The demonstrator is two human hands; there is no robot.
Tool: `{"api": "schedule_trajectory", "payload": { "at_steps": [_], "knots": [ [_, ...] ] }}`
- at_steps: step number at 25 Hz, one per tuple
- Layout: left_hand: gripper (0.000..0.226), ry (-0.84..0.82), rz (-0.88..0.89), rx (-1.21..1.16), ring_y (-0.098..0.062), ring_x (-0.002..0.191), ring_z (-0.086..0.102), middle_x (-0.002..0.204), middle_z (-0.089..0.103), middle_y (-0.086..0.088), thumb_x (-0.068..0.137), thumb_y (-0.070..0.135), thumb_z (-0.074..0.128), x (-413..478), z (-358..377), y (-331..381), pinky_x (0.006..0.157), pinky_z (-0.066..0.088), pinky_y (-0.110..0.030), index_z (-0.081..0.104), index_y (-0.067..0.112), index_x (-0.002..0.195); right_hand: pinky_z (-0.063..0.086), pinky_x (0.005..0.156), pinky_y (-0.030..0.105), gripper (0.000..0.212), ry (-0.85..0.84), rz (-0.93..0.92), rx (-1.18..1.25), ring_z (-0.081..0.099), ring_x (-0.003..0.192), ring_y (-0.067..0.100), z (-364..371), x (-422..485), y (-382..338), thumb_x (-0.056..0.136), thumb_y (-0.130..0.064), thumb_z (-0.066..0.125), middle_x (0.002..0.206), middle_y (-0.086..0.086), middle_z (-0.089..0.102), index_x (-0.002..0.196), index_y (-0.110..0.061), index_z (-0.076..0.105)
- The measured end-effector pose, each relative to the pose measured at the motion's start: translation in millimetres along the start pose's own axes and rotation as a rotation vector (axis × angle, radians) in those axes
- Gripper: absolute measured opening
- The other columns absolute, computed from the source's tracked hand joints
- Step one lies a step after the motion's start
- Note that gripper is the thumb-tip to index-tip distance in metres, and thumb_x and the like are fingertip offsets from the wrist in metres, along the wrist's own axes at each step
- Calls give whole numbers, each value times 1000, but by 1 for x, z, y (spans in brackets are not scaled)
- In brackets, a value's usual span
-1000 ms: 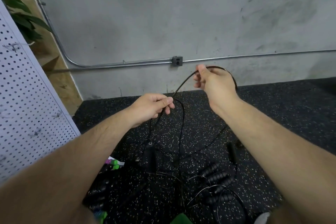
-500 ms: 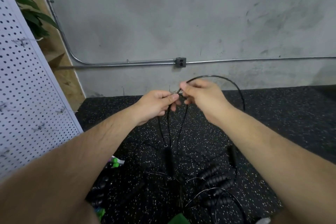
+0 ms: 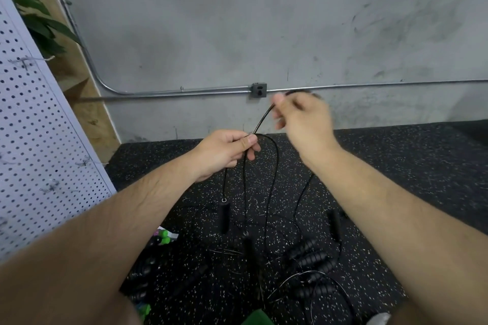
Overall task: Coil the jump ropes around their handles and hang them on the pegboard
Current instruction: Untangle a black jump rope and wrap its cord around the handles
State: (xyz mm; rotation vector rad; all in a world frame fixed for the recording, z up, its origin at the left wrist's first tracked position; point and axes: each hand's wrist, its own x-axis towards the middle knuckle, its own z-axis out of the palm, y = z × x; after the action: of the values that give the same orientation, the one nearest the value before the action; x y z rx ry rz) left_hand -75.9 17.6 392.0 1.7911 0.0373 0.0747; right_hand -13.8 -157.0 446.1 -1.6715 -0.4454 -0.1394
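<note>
Over speckled rubber floor (image 3: 396, 166), left hand (image 3: 224, 152) and right hand (image 3: 303, 121) each keep a pinching grip on one thin glossy black jump rope (image 3: 264, 117).

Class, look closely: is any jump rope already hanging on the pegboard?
No, the visible part of the pegboard carries only bare hooks; the left hand and right hand hold one black rope.

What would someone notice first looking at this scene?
The left hand grips loops of a black jump rope at centre, while the blurred right hand pinches its cord just above and to the right. One black handle dangles below over a tangle of other jump ropes on the speckled floor, and a white pegboard stands at the left edge.
</note>
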Motion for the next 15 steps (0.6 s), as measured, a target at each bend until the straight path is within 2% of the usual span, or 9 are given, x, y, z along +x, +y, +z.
{"api": "schedule_trajectory", "payload": {
  "at_steps": [1, 2, 3, 5, 6, 8, 10, 12, 15],
  "knots": [
    [26, 8, -10, 28, -9, 54, 32, 72, 67, 0, 100, 31, 57, -1, -1, 0, 48, 29, -18, 72, 10, 97, 56, 69, 35, 20, 75, 13, 140, 62, 58, 8, -6, 6, -5, 97, -26, 65, 72, -1, 69, 89, -9, 71],
    [26, 19, -18, 42, -10, 54, 32, 71, 66, 1, 101, 29, 56, -1, -1, -1, 48, 31, -18, 72, 9, 97, 55, 70, 34, 19, 69, 31, 221, 60, 60, 7, -9, 8, -6, 97, -26, 65, 74, -1, 68, 93, -8, 70],
    [26, 30, -20, 39, -10, 54, 32, 71, 65, 0, 102, 28, 55, -2, 0, 0, 48, 31, -18, 72, 9, 97, 55, 71, 33, 18, -14, 56, 202, 60, 63, 8, -9, 4, -4, 97, -27, 65, 79, 0, 69, 97, -9, 70],
    [26, 34, -2, 6, -9, 51, 33, 70, 63, -3, 103, 26, 55, -2, 3, 1, 46, 30, -18, 70, 6, 97, 56, 71, 28, 16, -285, 141, 30, 60, 65, 9, 3, -15, 2, 96, -26, 66, 87, 8, 72, 100, -11, 70],
    [25, 25, 10, 0, -8, 49, 34, 70, 63, -5, 103, 25, 54, -3, 4, 2, 45, 30, -17, 70, 6, 96, 55, 70, 28, 16, -347, 167, -14, 60, 63, 10, 10, -20, 5, 97, -24, 66, 88, 11, 73, 100, -9, 72],
    [25, 9, 6, 16, -7, 48, 34, 71, 62, -6, 104, 23, 54, -4, 3, 2, 45, 28, -17, 70, 6, 96, 55, 70, 28, 19, -258, 158, -16, 60, 59, 7, 12, -13, 5, 98, -24, 65, 81, 9, 72, 95, -8, 74],
    [26, 16, -27, 44, -8, 50, 32, 70, 62, -3, 103, 24, 54, -5, -1, 2, 46, 26, -18, 70, 5, 97, 56, 70, 27, 20, -78, 133, 126, 60, 56, 4, 1, -2, 0, 98, -24, 64, 79, 4, 69, 92, -7, 73],
    [26, 60, -34, 43, -8, 50, 31, 69, 62, -2, 103, 25, 55, -5, -2, 1, 46, 27, -19, 71, 5, 97, 56, 71, 28, 24, -64, 140, 212, 63, 59, 6, -6, 3, 0, 98, -30, 64, 83, 4, 70, 94, -7, 71],
    [25, 128, 11, -46, -9, 50, 29, 67, 57, -1, 103, 25, 55, -2, 1, 5, 45, 25, -19, 70, 8, 92, 50, 66, 24, 33, -428, 218, -228, 67, 62, 11, -2, -10, 6, 92, -46, 67, 83, 3, 74, 91, -13, 71]
  ]
}}
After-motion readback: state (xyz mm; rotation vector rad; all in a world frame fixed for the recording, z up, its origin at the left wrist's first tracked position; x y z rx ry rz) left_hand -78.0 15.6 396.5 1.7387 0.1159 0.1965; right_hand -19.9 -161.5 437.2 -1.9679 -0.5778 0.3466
